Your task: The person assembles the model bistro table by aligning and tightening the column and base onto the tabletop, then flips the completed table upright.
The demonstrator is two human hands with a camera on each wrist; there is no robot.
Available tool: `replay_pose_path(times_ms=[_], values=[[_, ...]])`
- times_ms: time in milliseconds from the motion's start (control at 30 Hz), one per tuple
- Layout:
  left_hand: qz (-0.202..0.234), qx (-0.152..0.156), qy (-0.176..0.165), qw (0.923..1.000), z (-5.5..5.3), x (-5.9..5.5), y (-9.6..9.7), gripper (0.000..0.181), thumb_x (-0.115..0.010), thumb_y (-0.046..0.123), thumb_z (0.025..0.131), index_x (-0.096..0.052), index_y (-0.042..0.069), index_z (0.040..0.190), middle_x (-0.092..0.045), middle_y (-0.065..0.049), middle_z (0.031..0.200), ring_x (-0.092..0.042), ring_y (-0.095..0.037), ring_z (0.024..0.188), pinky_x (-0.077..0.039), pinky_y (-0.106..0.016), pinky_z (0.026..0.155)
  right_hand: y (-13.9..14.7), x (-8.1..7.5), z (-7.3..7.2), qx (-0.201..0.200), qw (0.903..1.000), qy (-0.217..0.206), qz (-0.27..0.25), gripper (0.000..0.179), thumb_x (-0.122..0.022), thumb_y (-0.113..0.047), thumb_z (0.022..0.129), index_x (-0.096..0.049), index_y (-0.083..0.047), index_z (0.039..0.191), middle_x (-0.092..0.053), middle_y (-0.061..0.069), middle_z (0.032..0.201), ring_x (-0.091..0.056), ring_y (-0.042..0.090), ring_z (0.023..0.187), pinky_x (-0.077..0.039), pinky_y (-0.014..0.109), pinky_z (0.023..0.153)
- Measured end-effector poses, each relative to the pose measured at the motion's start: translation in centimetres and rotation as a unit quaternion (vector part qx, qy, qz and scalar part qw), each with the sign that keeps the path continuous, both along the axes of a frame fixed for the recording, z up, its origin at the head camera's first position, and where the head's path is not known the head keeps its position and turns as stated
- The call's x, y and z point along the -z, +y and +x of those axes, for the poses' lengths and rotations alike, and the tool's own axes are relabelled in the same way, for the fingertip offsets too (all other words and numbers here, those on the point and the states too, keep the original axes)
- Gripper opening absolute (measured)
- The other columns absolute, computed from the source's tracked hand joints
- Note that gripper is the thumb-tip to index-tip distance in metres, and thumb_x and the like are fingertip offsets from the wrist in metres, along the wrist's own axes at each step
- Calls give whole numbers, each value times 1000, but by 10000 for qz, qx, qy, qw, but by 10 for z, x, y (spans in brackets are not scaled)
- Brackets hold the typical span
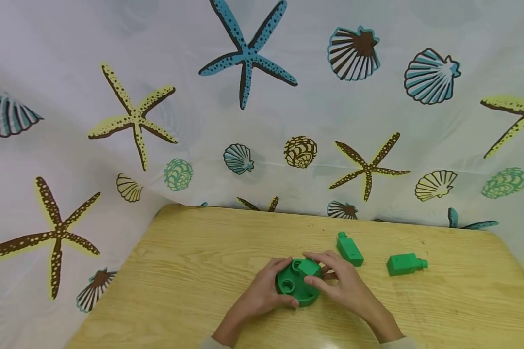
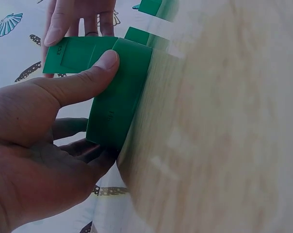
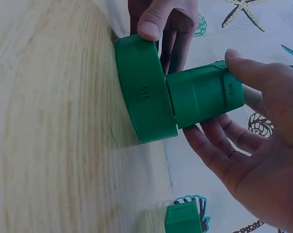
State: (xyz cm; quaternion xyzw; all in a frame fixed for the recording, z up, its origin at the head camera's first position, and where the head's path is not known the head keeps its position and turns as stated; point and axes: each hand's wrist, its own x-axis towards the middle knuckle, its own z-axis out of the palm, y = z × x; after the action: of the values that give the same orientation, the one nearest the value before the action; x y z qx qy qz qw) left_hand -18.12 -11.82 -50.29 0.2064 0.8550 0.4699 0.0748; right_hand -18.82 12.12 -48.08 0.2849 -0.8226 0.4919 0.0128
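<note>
A round green base [image 1: 300, 289] with ring-shaped sockets in its top sits on the wooden table. My left hand [image 1: 265, 289] grips the base from the left, with the thumb along its near rim. On the far right part of the base stands a green tapered block [image 3: 204, 94], upright over the top face. My right hand [image 1: 344, 282] holds this block between thumb and fingers. In the right wrist view a thin dark gap shows along part of the seam between block and base. The number 149 is marked on the base's side, and 154 on the block.
Two more green blocks with narrow knobbed ends lie on the table: one [image 1: 351, 250] just beyond my right hand, the other [image 1: 403, 264] farther right. A white curtain [image 1: 262, 126] printed with starfish and shells hangs along the table's back and sides.
</note>
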Motion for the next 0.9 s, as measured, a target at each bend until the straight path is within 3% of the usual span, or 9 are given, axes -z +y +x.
replay_pose_path(times_ms=[100,367,633,900], values=[[1,20,-38,10000,1,-1,1,98,-92,27,79,-38,-5,155,-44,-21,150,-47,-39,136,-42,-56,110,1,1,0,56,10000,-1,28,46,-75,-32,96,-63,-22,139,-62,-2,116,-65,16,90,-60,31,81],[-31,-10,-55,10000,1,-3,1,98,-92,26,79,-38,-6,155,-45,-21,149,-47,-38,136,-42,-56,110,12,-3,1,98,9978,-435,-487,39,-72,-21,98,-65,-8,135,-64,14,134,-65,33,119,-57,33,94],[-16,-43,-64,10000,0,-3,2,98,-93,24,78,-39,-6,154,-46,-20,149,-47,-38,136,-42,-55,110,21,-5,3,60,9976,-507,-473,46,-76,-21,96,-63,-11,139,-65,17,128,-72,24,99,-60,30,83],[-100,-103,-38,9999,1,-3,3,99,-93,25,78,-39,-5,154,-46,-19,149,-47,-38,136,-42,-55,111,29,-10,8,140,9985,-351,-399,41,-78,-18,93,-68,-8,131,-68,10,115,-72,24,98,-61,28,81]])
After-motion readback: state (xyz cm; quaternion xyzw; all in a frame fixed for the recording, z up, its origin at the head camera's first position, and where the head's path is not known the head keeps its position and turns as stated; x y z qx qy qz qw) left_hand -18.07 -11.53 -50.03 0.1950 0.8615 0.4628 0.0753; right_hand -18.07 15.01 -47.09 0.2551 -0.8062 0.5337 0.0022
